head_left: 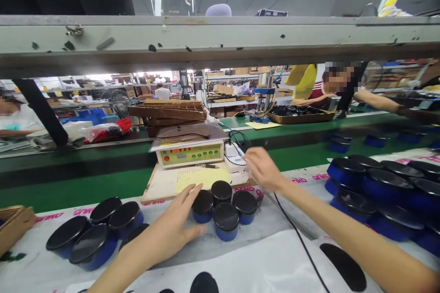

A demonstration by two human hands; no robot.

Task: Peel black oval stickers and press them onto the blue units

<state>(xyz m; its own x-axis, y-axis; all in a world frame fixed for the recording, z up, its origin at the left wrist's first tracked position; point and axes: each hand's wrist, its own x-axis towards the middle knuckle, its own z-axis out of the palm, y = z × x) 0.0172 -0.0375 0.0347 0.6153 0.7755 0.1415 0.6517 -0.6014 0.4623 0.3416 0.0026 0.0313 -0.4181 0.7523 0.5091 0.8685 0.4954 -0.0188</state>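
My left hand [175, 222] is open, its fingers stretched out beside a cluster of blue round pieces with shiny black tops [226, 219]. The fingertips are close to the leftmost piece of that cluster. My right hand [263, 167] is closed, raised near a white box [233, 155] with cables; the fingers are pinched together, and what they hold is too small to make out. A black cable [295, 233] runs down below the right wrist. Behind the cluster stands a control unit [192, 154] with green buttons and a red light.
More blue pieces stand in a group at the left [92, 242] and stacked at the right [388, 183]. A green conveyor belt [85, 178] crosses behind the cloth-covered table. An overhead beam [220, 36] spans the view. Across the belt, a person [319, 91] reaches out beside a tray [299, 118].
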